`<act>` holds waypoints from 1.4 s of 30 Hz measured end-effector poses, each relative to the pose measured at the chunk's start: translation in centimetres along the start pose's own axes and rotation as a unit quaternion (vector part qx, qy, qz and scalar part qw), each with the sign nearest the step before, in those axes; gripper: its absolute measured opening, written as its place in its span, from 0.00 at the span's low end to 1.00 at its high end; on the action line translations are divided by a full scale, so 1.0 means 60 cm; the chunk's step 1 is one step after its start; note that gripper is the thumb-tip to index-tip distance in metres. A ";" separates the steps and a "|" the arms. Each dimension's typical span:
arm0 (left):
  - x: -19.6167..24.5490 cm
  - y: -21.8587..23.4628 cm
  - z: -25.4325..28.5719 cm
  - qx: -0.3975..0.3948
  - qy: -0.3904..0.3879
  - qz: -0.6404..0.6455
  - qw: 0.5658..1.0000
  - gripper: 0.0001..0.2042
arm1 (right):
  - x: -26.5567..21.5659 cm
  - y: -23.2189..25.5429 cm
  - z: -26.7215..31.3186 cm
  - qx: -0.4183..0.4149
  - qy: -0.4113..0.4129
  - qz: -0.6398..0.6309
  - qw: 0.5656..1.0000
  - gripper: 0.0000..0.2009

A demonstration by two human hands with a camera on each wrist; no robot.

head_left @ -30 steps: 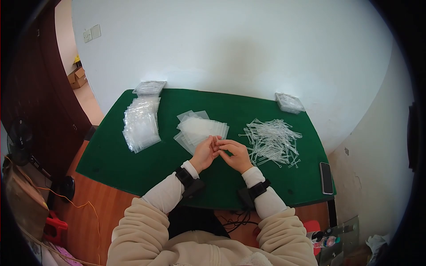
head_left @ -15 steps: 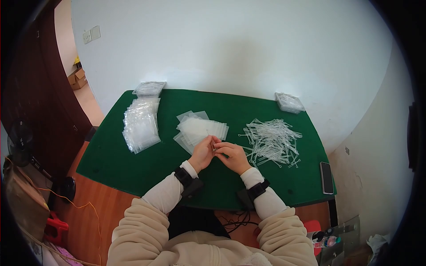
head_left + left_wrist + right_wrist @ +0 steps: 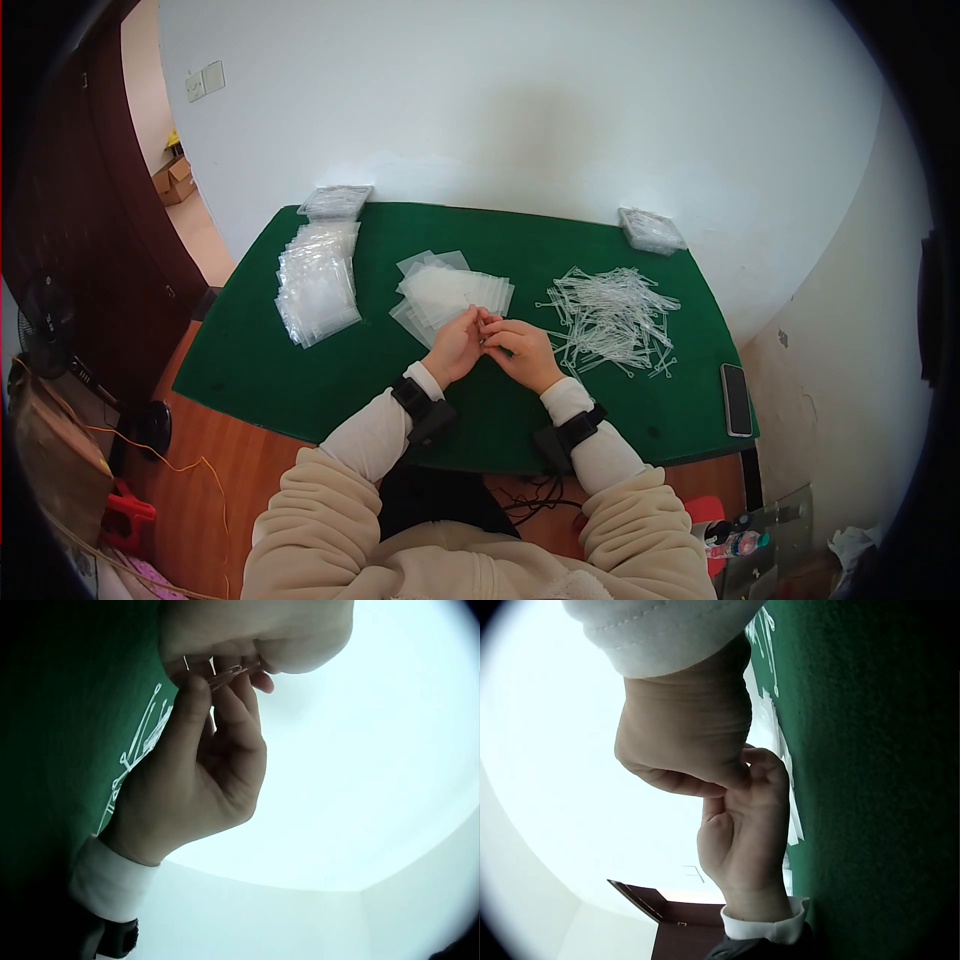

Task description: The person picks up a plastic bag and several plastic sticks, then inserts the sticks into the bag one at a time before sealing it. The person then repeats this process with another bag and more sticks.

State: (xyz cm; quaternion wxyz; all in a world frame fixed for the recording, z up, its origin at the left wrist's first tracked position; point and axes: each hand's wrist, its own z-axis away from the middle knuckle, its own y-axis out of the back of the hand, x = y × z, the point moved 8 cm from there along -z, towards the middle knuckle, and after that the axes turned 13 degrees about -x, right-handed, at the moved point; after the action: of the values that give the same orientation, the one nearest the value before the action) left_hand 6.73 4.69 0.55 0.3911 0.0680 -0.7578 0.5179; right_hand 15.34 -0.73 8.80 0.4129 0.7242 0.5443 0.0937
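Both hands meet over the table just in front of the loose clear bags point(image 3: 445, 292). The left hand point(image 3: 457, 347), palm turned up and fingers curled, holds a few thin clear looped sticks point(image 3: 229, 675), seen in the left wrist view. Thumb and fingers of the right hand point(image 3: 527, 357) pinch at the same sticks. In the right wrist view the right hand point(image 3: 686, 731) covers the sticks, and the left hand point(image 3: 750, 832) lies against its fingertips. A heap of similar sticks point(image 3: 615, 320) lies right of the hands.
Overlapping filled bags point(image 3: 318, 285) form a column at the left of the green table point(image 3: 240, 370). Packed bundles stand at the back left point(image 3: 338, 202) and back right point(image 3: 652, 232). A phone point(image 3: 736, 400) lies by the right edge.
The right hand has shifted slightly left and its fingers have closed in toward the left hand. A stick end that stuck up above the left fingers half a second ago is now lower.
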 end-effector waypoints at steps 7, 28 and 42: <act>0.015 0.008 0.002 0.049 -0.048 -0.063 0.996 0.13 | 0.000 0.008 -0.002 0.009 -0.009 -0.018 1.000 0.08; -0.027 -0.056 0.021 -0.072 0.160 -0.202 0.964 0.11 | 0.119 -0.016 0.046 0.111 -0.218 -0.384 0.890 0.07; 0.004 -0.021 0.007 0.018 0.043 -0.251 0.967 0.11 | 0.146 0.014 0.073 -0.063 -0.328 0.243 0.911 0.05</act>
State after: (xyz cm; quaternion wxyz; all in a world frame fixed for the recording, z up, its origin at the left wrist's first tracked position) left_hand 6.98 3.85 1.54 0.5398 0.2405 -0.6892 0.4192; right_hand 21.93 4.64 3.84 0.5775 0.7965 0.1783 -0.0181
